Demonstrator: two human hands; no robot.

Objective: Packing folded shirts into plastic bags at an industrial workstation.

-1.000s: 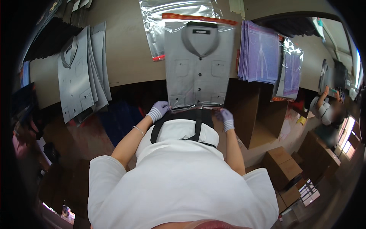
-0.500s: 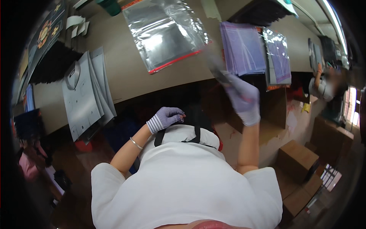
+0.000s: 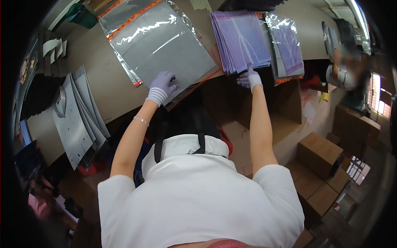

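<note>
Both my hands wear thin lilac gloves with pale cuffs. My left hand lies on the near edge of a smooth grey sheet, its fingers spread. The sheet is on the clear plastic bags, which have red-orange strips; whether it lies inside a bag I cannot tell. My right hand is at the near edge of a stack of purple printed sheets, with its fingers apart and one fingertip over the stack. Beside that stack lies a clear bag with a purple print in it.
Grey shirt-shaped sheets overhang the table edge at left. A green container and white paper scraps stand farther back. Cardboard boxes are stacked on the right. Another person is at the far right.
My left hand has moved from my waist onto the grey sheet, which now covers the bags. My right hand, blurred with a greyish thing earlier, is now at the purple stack without it.
</note>
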